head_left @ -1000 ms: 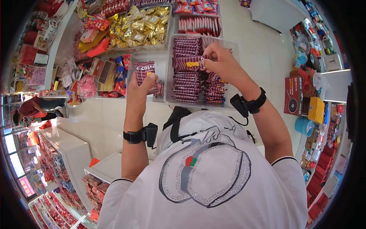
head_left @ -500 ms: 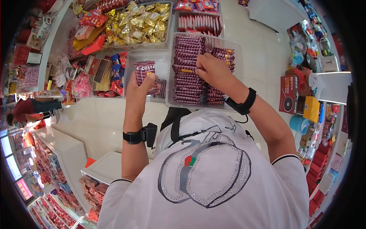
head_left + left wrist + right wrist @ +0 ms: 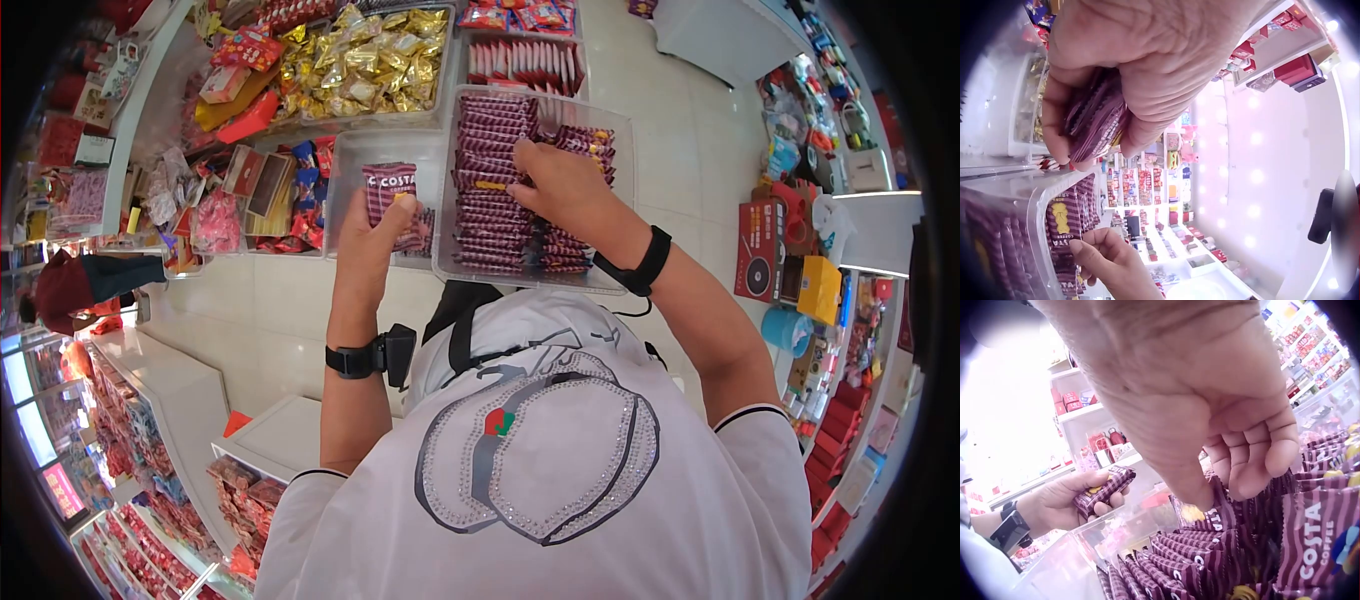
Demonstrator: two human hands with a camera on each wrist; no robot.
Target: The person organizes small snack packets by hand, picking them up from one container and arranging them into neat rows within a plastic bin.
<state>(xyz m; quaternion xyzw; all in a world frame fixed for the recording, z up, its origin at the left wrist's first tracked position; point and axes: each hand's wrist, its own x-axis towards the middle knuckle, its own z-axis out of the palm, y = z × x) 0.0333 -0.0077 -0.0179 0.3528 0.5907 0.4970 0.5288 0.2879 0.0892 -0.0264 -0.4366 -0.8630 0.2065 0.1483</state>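
Note:
Purple striped Costa coffee packets (image 3: 490,225) stand in rows inside a clear plastic bin. My left hand (image 3: 370,225) grips a small stack of Costa coffee packets (image 3: 391,180), thumb in front, left of the bin. In the left wrist view, that stack (image 3: 1099,119) sits between thumb and fingers. Over the bin, my right hand (image 3: 575,185) has its thumb and curled fingers at a coffee packet (image 3: 1192,512) tilted up from the row. The right wrist view shows thumb and fingertips on its two sides; part of it is hidden.
Behind the clear bin (image 3: 628,215) stand a bin of gold-wrapped sweets (image 3: 365,65) and one of red-and-white packets (image 3: 525,62). A shallower clear bin (image 3: 345,150) lies under my left hand. A person (image 3: 75,290) is in the aisle at far left. White counters (image 3: 160,375) stand nearer.
My right hand has lowered the packet it held into the row, and its thumb and forefinger now stand further apart. My left hand keeps its stack, shifted slightly right.

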